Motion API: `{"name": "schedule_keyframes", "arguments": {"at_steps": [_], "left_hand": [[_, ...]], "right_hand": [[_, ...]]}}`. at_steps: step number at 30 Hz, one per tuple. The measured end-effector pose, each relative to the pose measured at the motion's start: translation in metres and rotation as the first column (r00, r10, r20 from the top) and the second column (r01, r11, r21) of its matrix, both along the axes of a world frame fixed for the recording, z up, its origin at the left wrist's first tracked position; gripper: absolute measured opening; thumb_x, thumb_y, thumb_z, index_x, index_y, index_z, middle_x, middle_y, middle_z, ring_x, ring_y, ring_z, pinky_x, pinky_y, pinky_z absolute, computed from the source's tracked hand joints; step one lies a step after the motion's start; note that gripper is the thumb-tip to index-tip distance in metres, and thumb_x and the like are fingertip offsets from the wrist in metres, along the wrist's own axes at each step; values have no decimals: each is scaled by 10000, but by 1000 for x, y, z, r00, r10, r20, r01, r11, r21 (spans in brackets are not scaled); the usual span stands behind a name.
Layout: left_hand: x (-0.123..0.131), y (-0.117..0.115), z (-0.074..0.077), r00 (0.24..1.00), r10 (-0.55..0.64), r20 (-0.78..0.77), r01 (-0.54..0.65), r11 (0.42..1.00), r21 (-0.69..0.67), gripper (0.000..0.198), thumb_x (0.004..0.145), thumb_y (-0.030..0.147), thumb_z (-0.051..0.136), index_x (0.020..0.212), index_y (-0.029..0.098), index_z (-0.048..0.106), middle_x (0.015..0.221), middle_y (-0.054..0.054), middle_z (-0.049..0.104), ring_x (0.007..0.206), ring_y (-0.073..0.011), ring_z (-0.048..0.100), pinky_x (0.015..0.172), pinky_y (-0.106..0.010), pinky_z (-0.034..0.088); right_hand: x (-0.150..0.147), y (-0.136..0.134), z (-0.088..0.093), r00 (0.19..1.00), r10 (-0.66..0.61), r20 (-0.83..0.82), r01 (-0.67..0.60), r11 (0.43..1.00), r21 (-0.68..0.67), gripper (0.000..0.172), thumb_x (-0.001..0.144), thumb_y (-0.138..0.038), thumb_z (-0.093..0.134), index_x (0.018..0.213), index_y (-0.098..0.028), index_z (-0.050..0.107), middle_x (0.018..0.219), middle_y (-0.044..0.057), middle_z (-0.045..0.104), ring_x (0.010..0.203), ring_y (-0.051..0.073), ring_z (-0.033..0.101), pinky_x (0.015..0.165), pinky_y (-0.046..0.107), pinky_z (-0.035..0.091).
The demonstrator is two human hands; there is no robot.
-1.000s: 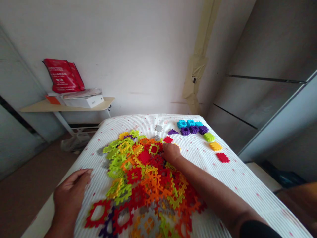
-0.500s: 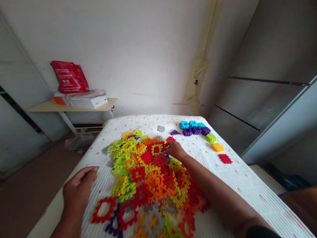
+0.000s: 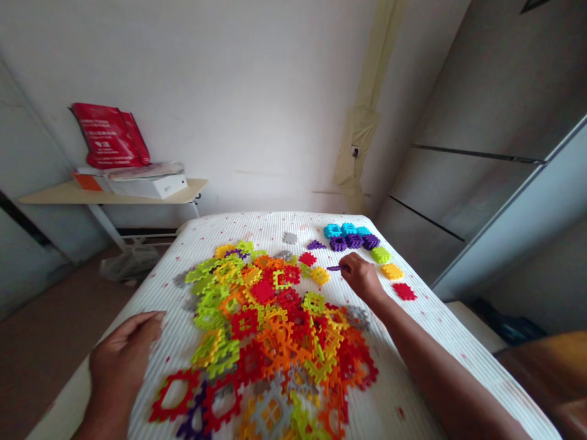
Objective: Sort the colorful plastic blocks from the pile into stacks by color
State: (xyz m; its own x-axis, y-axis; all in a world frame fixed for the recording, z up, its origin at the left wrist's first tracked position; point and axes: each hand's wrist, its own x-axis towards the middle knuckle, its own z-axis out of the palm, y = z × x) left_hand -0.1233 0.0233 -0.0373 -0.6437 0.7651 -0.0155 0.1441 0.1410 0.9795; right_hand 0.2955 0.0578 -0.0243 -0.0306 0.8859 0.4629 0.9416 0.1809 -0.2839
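Only blurred print on red bag point(image 3: 110, 135)

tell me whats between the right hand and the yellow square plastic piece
In the head view, a thin purple plastic piece pinched in the right hand, then bare white ribbed bedspread.

On the bed point(image 3: 403, 360) before me lies a heap of plastic tiles point(image 3: 270, 324), small stacks point(image 3: 348, 238) behind it to the right, a shelf point(image 3: 110, 193) upper left.

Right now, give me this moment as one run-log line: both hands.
left hand: open on white bedspread | right hand: holding purple plastic tile
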Motion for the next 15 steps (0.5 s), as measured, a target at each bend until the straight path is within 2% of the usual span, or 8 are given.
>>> {"name": "schedule_keyframes", "arguments": {"at_steps": [4,7,9,12,15], "left_hand": [[6,-1,7,999,37,5,-37,999,-22,379,360,414,600,649,169,630,555,35,549,583,-128,464,496,-217,369],[9,-4,12,999,34,-33,-34,999,-17,354,373,425,598,628,182,632,545,38,542,597,-134,466,515,-221,376],[10,-6,14,998,27,-57,-28,999,-20,334,392,430,598,620,189,636,548,38,544,597,-136,466,516,-220,380],[5,-7,6,997,22,-78,-25,999,-44,313,437,429,607,643,197,649,578,41,563,584,-135,471,501,-220,383],[-6,-2,-13,995,27,-98,-29,999,-26,317,489,421,633,724,213,673,601,50,575,589,-138,485,493,-212,383]], "right_hand": [[27,-19,-25,995,68,72,-59,992,-115,281,719,-60,432,877,-171,636,924,75,627,822,171,594,741,253,455],[46,-32,-37,995,99,12,-96,983,-156,443,638,5,402,979,-186,612,1017,65,629,946,175,589,840,275,455],[56,-38,-41,996,79,-32,-83,984,-158,455,627,13,387,972,-180,613,998,67,638,936,175,597,842,283,464],[65,-40,-44,996,62,-62,-71,985,-160,401,639,6,391,907,-171,631,934,73,653,888,181,612,824,296,477],[67,-37,-45,991,69,-118,-86,986,-144,349,662,-28,445,914,-175,636,965,75,657,907,189,611,833,314,483]]}}
